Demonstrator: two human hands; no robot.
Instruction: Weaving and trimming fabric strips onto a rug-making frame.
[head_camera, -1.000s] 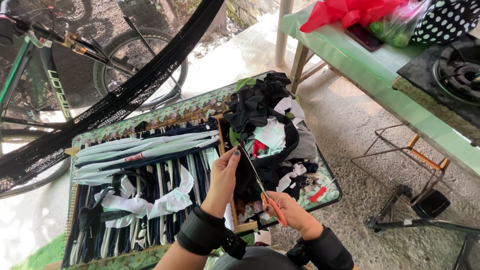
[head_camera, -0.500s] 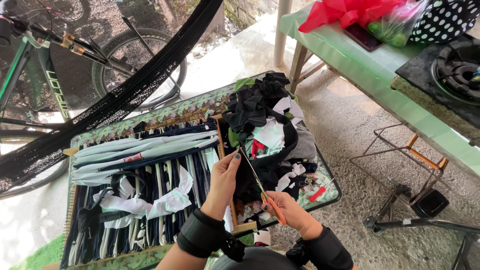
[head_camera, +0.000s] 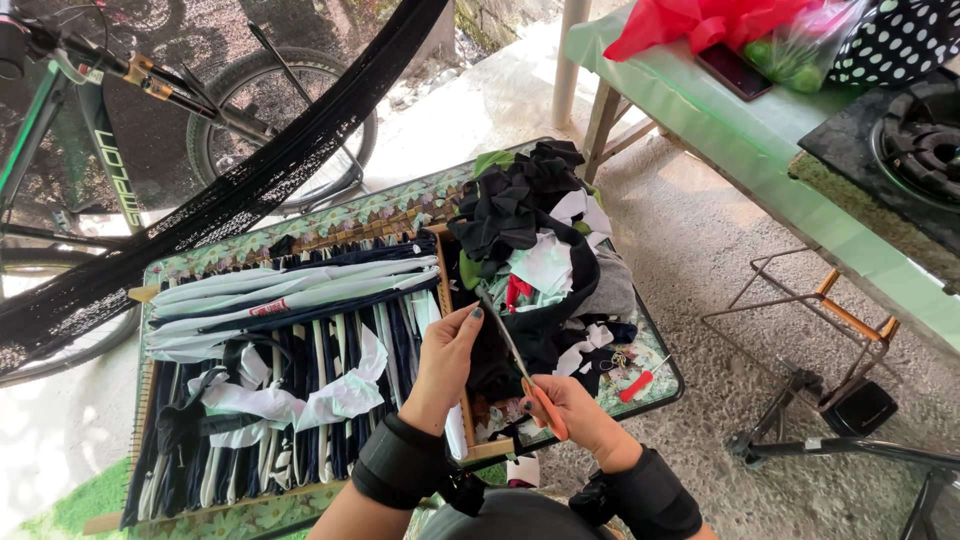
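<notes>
Fabric strip (head_camera: 487, 300), limp, light and floppy, is pinched taut in my left hand (head_camera: 452, 350) over the weaving frame (head_camera: 300, 370) on the tabletop (head_camera: 655, 385), best gripped near the cut, while my right hand (head_camera: 570, 412) fingers close around orange-handled scissors (head_camera: 530, 385).
</notes>
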